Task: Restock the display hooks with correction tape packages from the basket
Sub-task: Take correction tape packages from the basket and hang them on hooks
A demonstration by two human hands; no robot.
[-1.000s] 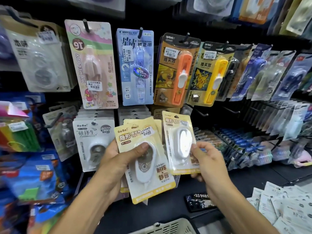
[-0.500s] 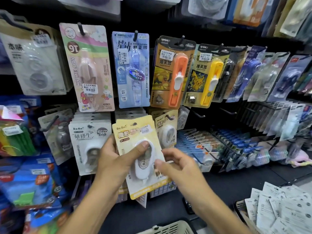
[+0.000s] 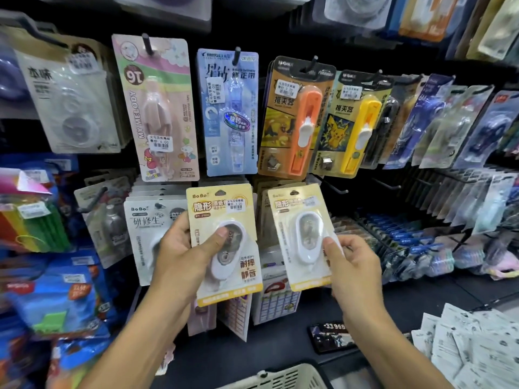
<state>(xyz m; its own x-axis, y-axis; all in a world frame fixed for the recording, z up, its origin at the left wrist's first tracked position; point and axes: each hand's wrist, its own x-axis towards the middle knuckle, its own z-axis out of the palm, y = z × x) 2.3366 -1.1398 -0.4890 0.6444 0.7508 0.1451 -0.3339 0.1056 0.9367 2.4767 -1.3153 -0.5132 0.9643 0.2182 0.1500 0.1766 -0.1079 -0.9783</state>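
My left hand (image 3: 179, 256) grips a yellow correction tape package (image 3: 222, 203) with the thumb pressed on its white blister. It is held in front of the lower hook row. To its right, my right hand (image 3: 351, 265) pinches a second yellow correction tape package (image 3: 297, 203) by the blister's right side, tilted slightly left. Behind this one, matching yellow packages (image 3: 262, 211) hang on a hook. The white basket (image 3: 280, 377) shows only its rim at the bottom edge.
White correction tape packs (image 3: 148, 220) hang left of my hands. Pink, blue, orange and yellow carded items fill the upper hooks. Bare hooks (image 3: 335, 188) stick out to the right. A phone (image 3: 331, 336) and paper packs (image 3: 463, 349) lie on the dark shelf.
The package my right hand held a second ago now hangs on the hook. The right hand reached to the left hand and came away to the right with another yellow package.
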